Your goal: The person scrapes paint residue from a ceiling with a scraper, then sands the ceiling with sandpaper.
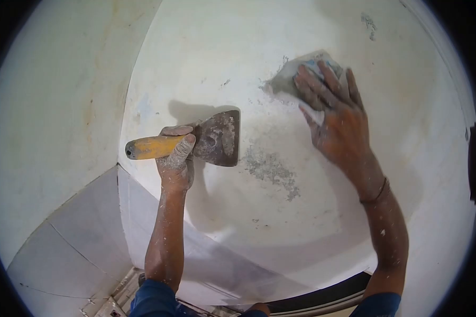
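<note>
My left hand [175, 158], coated in white dust, is closed round a scraper [217, 138] with a yellow handle and a wide, worn metal blade. The blade points right, near the wall [222, 201], and throws a shadow on it. Higher up on the right, my right hand [336, 111] presses a crumpled whitish-grey sheet [291, 74] against the wall, fingers spread flat over it. Whether the sheet is cloth or paper I cannot tell. A rough grey patch [269, 169] of worn paint lies below and between the hands.
On the left a second wall [74, 105] meets this one at a corner. Grey tiles [79, 227] cover its lower part. A smaller flaked spot [369, 26] shows at the upper right, and a dark object [475, 164] sits at the right edge.
</note>
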`<act>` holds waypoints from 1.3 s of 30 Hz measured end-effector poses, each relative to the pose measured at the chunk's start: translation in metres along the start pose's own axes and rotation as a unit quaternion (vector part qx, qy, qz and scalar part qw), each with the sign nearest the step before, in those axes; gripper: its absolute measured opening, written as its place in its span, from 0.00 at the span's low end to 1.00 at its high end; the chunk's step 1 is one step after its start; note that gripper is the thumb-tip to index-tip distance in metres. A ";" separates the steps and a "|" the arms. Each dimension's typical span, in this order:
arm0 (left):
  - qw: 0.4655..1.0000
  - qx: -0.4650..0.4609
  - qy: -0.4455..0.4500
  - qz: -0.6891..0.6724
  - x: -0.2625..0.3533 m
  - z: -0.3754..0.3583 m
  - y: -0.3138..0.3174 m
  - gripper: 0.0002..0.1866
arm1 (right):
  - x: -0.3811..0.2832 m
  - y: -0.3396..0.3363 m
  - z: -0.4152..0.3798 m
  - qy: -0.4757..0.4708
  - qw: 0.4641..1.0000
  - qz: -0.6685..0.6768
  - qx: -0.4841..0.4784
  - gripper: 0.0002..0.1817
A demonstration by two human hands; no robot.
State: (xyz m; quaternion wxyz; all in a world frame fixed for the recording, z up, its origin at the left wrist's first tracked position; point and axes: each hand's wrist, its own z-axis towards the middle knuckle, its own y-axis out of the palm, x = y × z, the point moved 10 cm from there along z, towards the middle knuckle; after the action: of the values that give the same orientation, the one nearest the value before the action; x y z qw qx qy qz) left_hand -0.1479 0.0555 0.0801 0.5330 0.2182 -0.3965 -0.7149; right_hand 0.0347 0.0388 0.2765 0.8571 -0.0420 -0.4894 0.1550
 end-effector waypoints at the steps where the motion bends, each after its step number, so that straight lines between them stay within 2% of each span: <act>1: 1.000 -0.008 0.003 0.005 0.003 0.003 0.001 0.12 | 0.009 -0.002 0.013 0.004 1.000 0.008 0.029 0.21; 2: 1.000 -0.005 0.011 0.006 0.004 0.005 0.000 0.12 | 0.016 -0.005 0.023 0.000 0.998 0.012 0.055 0.21; 5: 1.000 0.021 0.005 -0.002 0.002 0.001 -0.012 0.12 | 0.007 0.004 0.034 0.028 0.998 0.000 0.054 0.20; 6: 0.999 0.034 0.009 -0.015 0.003 0.000 -0.018 0.12 | -0.012 0.013 0.018 0.009 0.997 0.028 0.067 0.23; 7: 0.999 0.032 0.009 -0.017 0.005 0.003 -0.021 0.12 | -0.038 0.018 -0.001 -0.014 0.995 0.095 0.032 0.24; 9: 0.999 0.047 0.020 0.015 0.016 0.003 -0.033 0.12 | -0.082 0.028 -0.039 -0.065 0.994 0.058 -0.062 0.23; 10: 0.999 0.045 0.023 0.017 0.019 0.002 -0.032 0.12 | -0.073 0.031 -0.038 -0.063 0.995 0.059 -0.059 0.23; 12: 0.998 0.051 0.032 0.017 0.028 0.001 -0.031 0.12 | -0.048 0.022 -0.016 -0.121 0.991 0.060 0.020 0.22; 13: 0.998 0.055 0.033 0.013 0.026 0.000 -0.034 0.12 | -0.022 0.012 0.012 -0.072 0.995 0.006 0.062 0.20; 15: 0.997 0.073 0.039 0.013 0.024 -0.007 -0.045 0.13 | 0.012 0.025 0.043 0.030 0.997 -0.069 -0.030 0.23; 16: 0.997 0.072 0.033 0.017 0.023 -0.007 -0.048 0.13 | -0.010 0.018 0.038 0.024 0.999 0.026 -0.008 0.26; 17: 0.996 0.079 0.036 0.029 0.023 -0.008 -0.051 0.13 | -0.037 0.025 0.020 -0.033 0.998 0.044 0.027 0.26; 18: 0.995 0.086 0.040 0.041 0.025 -0.010 -0.056 0.13 | -0.070 0.035 -0.006 -0.040 0.992 0.122 0.020 0.26; 19: 0.995 0.084 0.039 0.043 0.028 -0.009 -0.057 0.13 | -0.106 0.043 -0.039 -0.086 0.973 0.210 -0.049 0.28; 20: 0.995 0.085 0.037 0.045 0.033 -0.008 -0.057 0.13 | -0.135 0.050 -0.067 -0.167 0.958 0.191 -0.133 0.31; 21: 0.995 0.085 0.038 0.046 0.035 -0.007 -0.056 0.13 | -0.126 0.051 -0.063 -0.166 0.959 0.189 -0.130 0.31; 23: 0.995 0.078 0.045 0.042 0.035 -0.008 -0.054 0.13 | -0.071 0.045 -0.029 -0.126 0.985 0.107 -0.046 0.29; 24: 0.995 0.079 0.040 0.042 0.029 -0.009 -0.056 0.13 | -0.027 0.035 -0.005 -0.069 0.996 0.032 0.056 0.28; 25: 0.995 0.082 0.031 0.043 0.023 -0.011 -0.060 0.13 | 0.010 0.015 0.015 0.000 0.993 0.050 0.105 0.26; 27: 0.994 0.090 0.024 0.047 0.014 -0.012 -0.062 0.13 | -0.002 0.021 0.014 0.040 0.998 -0.006 0.051 0.25; 29: 0.995 0.090 0.015 0.043 0.012 -0.015 -0.061 0.14 | -0.085 0.048 -0.052 -0.061 0.984 0.126 -0.106 0.25; 31: 0.996 0.068 0.012 0.060 0.010 -0.012 -0.060 0.13 | -0.118 0.065 -0.127 -0.161 0.977 0.131 -0.045 0.31; 32: 0.996 0.066 0.017 0.054 0.011 -0.009 -0.058 0.13 | -0.090 0.052 -0.112 -0.143 0.958 0.204 -0.145 0.32; 33: 0.996 0.073 0.011 0.042 0.011 -0.010 -0.058 0.13 | -0.054 0.046 -0.088 -0.120 0.984 0.028 -0.129 0.29; 35: 0.996 0.085 -0.001 0.033 0.004 -0.015 -0.058 0.13 | 0.011 0.009 -0.048 -0.024 0.998 0.013 -0.054 0.32; 37: 0.994 0.104 -0.006 0.030 0.000 -0.018 -0.060 0.13 | -0.004 0.021 -0.048 0.032 0.997 0.060 -0.030 0.31; 38: 0.996 0.088 -0.004 0.035 -0.003 -0.022 -0.057 0.13 | -0.038 0.036 -0.075 0.012 0.993 -0.007 -0.117 0.29; 39: 0.996 0.077 -0.003 0.048 -0.002 -0.023 -0.057 0.13 | -0.081 0.053 -0.110 -0.027 0.975 0.148 -0.166 0.27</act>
State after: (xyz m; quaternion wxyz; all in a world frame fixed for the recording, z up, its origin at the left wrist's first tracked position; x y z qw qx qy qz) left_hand -0.1640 0.0566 0.0210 0.5470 0.2368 -0.4618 -0.6569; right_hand 0.0780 0.0730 0.1413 0.7923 -0.2514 -0.5195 0.1977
